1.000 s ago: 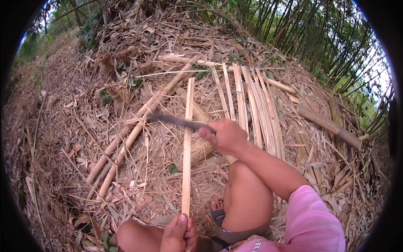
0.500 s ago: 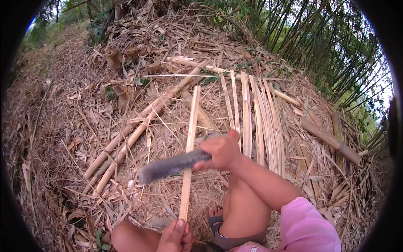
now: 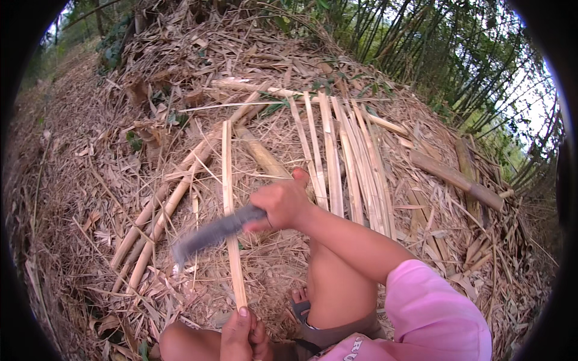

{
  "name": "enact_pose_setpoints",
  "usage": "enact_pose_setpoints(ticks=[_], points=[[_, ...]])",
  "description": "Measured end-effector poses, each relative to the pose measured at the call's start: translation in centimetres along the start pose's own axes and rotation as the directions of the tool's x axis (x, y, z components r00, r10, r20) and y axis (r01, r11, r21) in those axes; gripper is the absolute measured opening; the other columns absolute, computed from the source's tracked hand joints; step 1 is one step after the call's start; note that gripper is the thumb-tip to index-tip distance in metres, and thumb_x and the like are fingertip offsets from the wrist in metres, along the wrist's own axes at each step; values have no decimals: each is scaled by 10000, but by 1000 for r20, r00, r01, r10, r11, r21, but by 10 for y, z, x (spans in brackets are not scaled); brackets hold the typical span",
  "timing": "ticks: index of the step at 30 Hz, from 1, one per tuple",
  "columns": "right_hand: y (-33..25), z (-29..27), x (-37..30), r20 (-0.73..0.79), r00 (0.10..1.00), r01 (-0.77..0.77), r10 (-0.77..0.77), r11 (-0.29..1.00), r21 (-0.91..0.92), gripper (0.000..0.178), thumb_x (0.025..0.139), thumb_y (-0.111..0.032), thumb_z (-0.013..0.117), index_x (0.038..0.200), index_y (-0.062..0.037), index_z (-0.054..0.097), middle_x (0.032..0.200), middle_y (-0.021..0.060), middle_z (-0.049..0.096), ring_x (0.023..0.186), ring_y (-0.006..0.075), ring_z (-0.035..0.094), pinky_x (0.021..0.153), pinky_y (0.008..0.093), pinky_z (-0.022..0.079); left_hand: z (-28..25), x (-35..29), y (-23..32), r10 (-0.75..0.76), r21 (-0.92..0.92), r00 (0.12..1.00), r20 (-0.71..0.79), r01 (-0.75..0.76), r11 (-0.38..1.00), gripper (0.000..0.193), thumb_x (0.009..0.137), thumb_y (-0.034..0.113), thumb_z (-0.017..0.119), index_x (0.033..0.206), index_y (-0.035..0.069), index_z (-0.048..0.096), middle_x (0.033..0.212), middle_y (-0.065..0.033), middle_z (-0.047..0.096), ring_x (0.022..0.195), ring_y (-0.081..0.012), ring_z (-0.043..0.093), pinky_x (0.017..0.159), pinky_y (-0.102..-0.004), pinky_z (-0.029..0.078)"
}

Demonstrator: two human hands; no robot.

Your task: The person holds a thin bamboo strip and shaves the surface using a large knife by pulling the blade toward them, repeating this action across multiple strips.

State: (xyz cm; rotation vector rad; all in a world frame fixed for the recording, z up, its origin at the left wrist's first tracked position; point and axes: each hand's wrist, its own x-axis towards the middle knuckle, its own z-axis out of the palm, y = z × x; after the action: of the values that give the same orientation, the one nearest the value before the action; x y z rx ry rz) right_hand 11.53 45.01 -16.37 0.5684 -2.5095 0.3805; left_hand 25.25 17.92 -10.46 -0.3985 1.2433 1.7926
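My left hand (image 3: pixel 241 337), low in the picture, is closed on the near end of a long pale bamboo strip (image 3: pixel 227 162). The strip points away from me, its far end leaning slightly left. My right hand (image 3: pixel 282 203) grips a broad, dark grey machete (image 3: pixel 212 233), fist wrapped round the handle end. Motion blurs the blade, which slants down to the left across the middle of the strip. Whether blade and strip touch, I cannot tell. Right of my right hand, several split bamboo strips (image 3: pixel 355 162) lie side by side, their far ends on a bamboo pole (image 3: pixel 385 124).
Bamboo poles (image 3: pixel 174 201) lie slanted at left, with another thick piece (image 3: pixel 262 151) near the middle. A cut bamboo length (image 3: pixel 454 179) rests at right. Dry leaves (image 3: pixel 78 174) cover the sloping ground, and standing bamboo (image 3: pixel 433 66) rises at back right.
The bamboo strip's far end has swung left, from leaning right to leaning slightly left. Both hands, with strip and machete, appear farther left; the whole view has shifted too. Both grips are unchanged.
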Motion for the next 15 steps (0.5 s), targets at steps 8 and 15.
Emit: enact_pose_setpoints(ticks=[8, 15], points=[[-9, 2, 20, 374, 669, -743, 643, 591, 312, 740, 947, -673, 410, 663, -33, 651, 479, 44, 495, 452, 168, 470, 470, 329, 398, 4, 8, -1, 7, -97, 988, -154, -22, 995, 326, 1041, 379, 425, 829, 132, 436, 578, 34, 340, 406, -68, 271, 344, -215, 205], [-70, 22, 41, 480, 747, -647, 460, 340, 682, 546, 868, -532, 676, 730, -4, 655, 547, 56, 559, 495, 156, 541, 526, 359, 450, -1, 16, 5, 165, -56, 963, -211, -180, 982, 325, 1029, 414, 414, 953, 103, 473, 612, -18, 392, 398, -71, 264, 355, -225, 203]])
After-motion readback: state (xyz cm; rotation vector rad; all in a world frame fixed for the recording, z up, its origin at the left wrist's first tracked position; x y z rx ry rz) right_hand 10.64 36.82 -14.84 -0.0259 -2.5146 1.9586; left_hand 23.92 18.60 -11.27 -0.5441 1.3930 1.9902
